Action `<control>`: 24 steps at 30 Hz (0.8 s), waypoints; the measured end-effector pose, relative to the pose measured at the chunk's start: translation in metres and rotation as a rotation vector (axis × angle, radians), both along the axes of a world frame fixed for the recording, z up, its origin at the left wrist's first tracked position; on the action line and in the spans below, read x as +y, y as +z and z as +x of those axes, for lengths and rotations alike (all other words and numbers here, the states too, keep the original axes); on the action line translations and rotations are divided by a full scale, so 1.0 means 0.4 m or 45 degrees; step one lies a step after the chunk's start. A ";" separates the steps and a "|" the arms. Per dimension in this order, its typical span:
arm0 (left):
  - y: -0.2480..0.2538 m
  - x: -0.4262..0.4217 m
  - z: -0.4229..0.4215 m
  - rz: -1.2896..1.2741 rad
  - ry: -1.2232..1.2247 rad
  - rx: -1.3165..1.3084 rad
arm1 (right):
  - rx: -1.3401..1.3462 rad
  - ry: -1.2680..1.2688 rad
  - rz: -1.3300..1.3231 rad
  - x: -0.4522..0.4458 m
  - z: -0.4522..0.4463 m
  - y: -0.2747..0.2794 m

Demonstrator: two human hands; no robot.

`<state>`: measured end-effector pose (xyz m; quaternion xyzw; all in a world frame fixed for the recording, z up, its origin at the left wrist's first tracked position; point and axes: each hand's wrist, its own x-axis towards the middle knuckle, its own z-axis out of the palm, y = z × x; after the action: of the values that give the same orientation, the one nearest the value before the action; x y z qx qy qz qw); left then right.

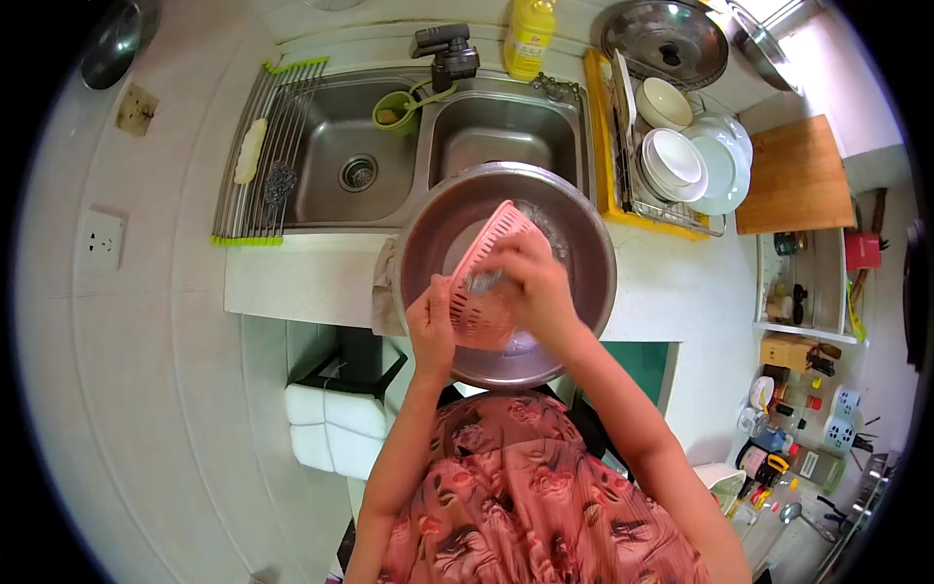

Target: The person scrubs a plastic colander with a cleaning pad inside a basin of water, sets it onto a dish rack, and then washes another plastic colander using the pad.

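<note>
Pink plastic, slotted: a basket point(474, 318), held tilted over the wide steel basin point(582, 331), its lower end down within the basin's outline; whether it touches the bottom, cannot tell. Left hand point(431, 319) grasping the basket near its rim, thumb laid along the near side. Right hand point(526, 277) at the basket too, blurred, fingers bent over a grey wad point(484, 281) pressed to or just above the slotted plastic; too smeared to name the wad's material, or to say whether it is on the inner or outer face. Both forearms bare, coming up past a reddish floral garment point(525, 487). Basin stands at the front of the white counter point(647, 282), its far rim overlapping the front of the right sink bowl point(506, 127); wet-looking shine on its inner wall. A greyish cloth point(386, 277) hangs at the counter edge, just beside the basin on the left. Left sink bowl point(331, 146) bare metal with a round drain point(358, 172); small green container point(396, 112) near the divider, below the dark faucet point(447, 58). Across the left bowl's outer side, a barred rack point(255, 200) with green ends, carrying a pale elongated piece point(250, 151) and a dark wire scourer point(281, 182). Yellow bottle point(528, 41) upright behind the right bowl. Right of the sink: dish rack point(671, 209) with white bowls point(673, 161) and plates point(725, 170), wooden board point(793, 180) beyond.
</note>
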<state>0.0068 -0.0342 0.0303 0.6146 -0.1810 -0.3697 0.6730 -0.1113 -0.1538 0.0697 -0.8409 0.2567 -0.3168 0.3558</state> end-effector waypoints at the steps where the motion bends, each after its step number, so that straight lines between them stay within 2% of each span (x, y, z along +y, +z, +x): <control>1: -0.011 0.009 0.001 -0.007 -0.042 -0.068 | -0.011 -0.090 0.055 -0.033 0.009 -0.029; 3: -0.028 0.017 0.007 -0.027 -0.120 -0.208 | -0.041 -0.205 0.256 -0.081 0.025 -0.058; 5: -0.018 0.006 0.008 -0.017 -0.098 -0.251 | -0.023 -0.214 0.173 -0.096 0.041 -0.062; 8: -0.018 0.000 0.018 -0.009 -0.069 -0.228 | 0.004 -0.069 0.113 -0.044 0.038 0.022; 11: -0.039 0.020 0.004 0.026 -0.007 -0.256 | 0.015 0.117 0.071 0.014 0.037 -0.012; 13: -0.056 0.021 0.002 0.001 0.013 -0.305 | 0.028 -0.067 0.055 -0.051 0.028 -0.039; 15: -0.082 0.048 0.005 -0.038 0.000 -0.345 | 0.054 -0.312 0.148 -0.100 0.017 -0.059; 18: -0.093 0.063 0.009 -0.042 -0.053 -0.008 | -0.014 -0.322 0.431 -0.163 -0.021 -0.144; 21: -0.056 0.071 0.036 -0.126 -0.320 0.462 | -0.314 -0.413 0.984 -0.138 -0.033 -0.182; 24: -0.003 0.043 0.069 -0.184 -0.576 0.256 | -0.300 -0.345 1.039 -0.112 -0.024 -0.165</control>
<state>0.0345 -0.0170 0.0290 0.4690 -0.2719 -0.5561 0.6299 -0.1210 -0.1985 0.0036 -0.5485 0.4263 -0.3269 0.6408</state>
